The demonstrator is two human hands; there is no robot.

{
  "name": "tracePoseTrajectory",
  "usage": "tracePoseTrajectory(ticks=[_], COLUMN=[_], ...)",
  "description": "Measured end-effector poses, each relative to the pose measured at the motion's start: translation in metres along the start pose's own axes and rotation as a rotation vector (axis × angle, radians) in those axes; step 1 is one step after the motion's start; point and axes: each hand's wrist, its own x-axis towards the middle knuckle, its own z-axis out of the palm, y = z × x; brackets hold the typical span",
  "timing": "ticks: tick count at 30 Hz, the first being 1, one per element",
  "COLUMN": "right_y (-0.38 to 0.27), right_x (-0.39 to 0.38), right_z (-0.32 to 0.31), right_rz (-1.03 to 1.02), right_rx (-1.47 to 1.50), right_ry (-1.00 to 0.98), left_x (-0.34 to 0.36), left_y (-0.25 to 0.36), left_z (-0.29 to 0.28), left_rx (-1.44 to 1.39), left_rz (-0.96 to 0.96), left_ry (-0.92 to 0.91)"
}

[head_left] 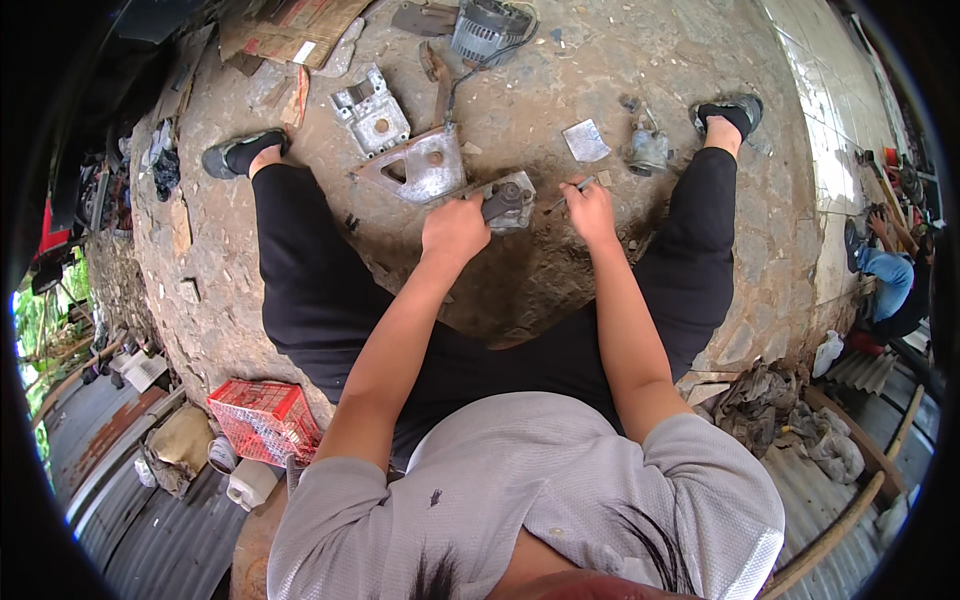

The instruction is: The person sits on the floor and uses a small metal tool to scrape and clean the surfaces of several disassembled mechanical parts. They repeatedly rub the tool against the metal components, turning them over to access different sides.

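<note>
My left hand (456,230) is closed around the near end of a dark metal arm (497,206), whose rounded end lies over a small grey metal block (520,217) on the ground. To the right, my right hand (590,212) pinches a thin grey rod-like tool (582,185); its lower tip points down and left toward the block, apart from it. I cannot make out what kind of tool it is. A triangular metal bracket (420,160) with a cut-out lies just beyond my left hand. Past it rests a pale cast-metal housing (375,115).
A ribbed metal motor-like unit (487,35) with a cable stands at the far side. A square metal plate (586,141) and a small cylindrical metal part (648,150) lie to the right. Beside my left leg stands a red plastic crate (262,418). Another person (890,280) sits at far right.
</note>
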Motion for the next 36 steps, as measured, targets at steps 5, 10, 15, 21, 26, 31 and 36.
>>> tracePoseTrajectory(ticks=[5, 10, 15, 21, 26, 31, 36], right_y=[0.017, 0.008, 0.028, 0.043, 0.041, 0.043, 0.047], right_x=[0.004, 0.000, 0.000, 0.007, 0.001, 0.004, 0.001], right_z=[0.015, -0.003, 0.015, 0.021, 0.028, 0.027, 0.033], right_rz=[-0.121, -0.074, -0.067, 0.056, 0.040, 0.084, 0.138], right_rx=[0.342, 0.221, 0.272, 0.243, 0.248, 0.390, 0.293], right_ry=[0.084, 0.050, -0.085, 0.188, 0.069, 0.086, 0.138], left_x=[-0.001, 0.003, 0.017, 0.034, 0.025, 0.027, 0.043], left_y=[0.006, 0.003, 0.005, -0.004, 0.004, 0.005, 0.000], left_z=[-0.006, -0.008, -0.024, -0.033, -0.034, -0.033, -0.043], left_rx=[-0.003, -0.009, 0.002, 0.029, -0.004, 0.004, 0.008], left_rz=[0.013, -0.002, -0.018, -0.018, -0.041, -0.067, -0.102], left_ry=[-0.012, -0.035, -0.050, -0.041, -0.126, -0.103, -0.138])
